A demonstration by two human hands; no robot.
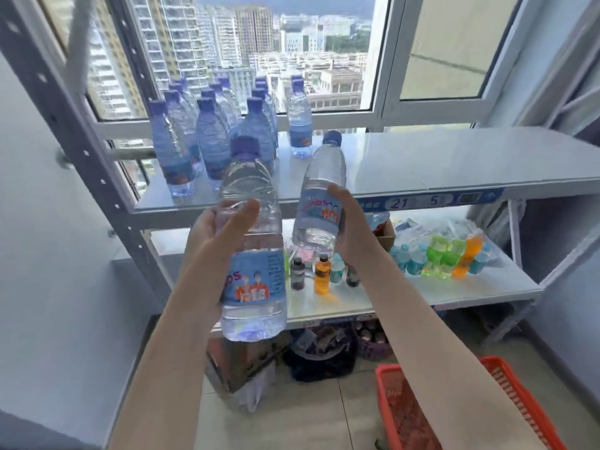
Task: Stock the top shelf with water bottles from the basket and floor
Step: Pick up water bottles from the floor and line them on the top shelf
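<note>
- Closest thing was the left hand (217, 232), wrapped around a big clear water bottle (251, 254) with a purple cap, held upright in front of the top shelf (422, 164) edge.
- The right hand (349, 228) gripped a second water bottle (319, 196) by its label, tilted a bit, its cap up over the shelf's front lip.
- On the shelf's left end stood a cluster of stocked bottles (211, 131), with one lone bottle (300, 121) just right of them.
- The rest of that shelf to the right was bare.
- Lower shelf (406, 293) had small colourful drink bottles (448, 254).
- An orange basket (506, 384) sat on the floor at lower right, contents too blurry to tell.
</note>
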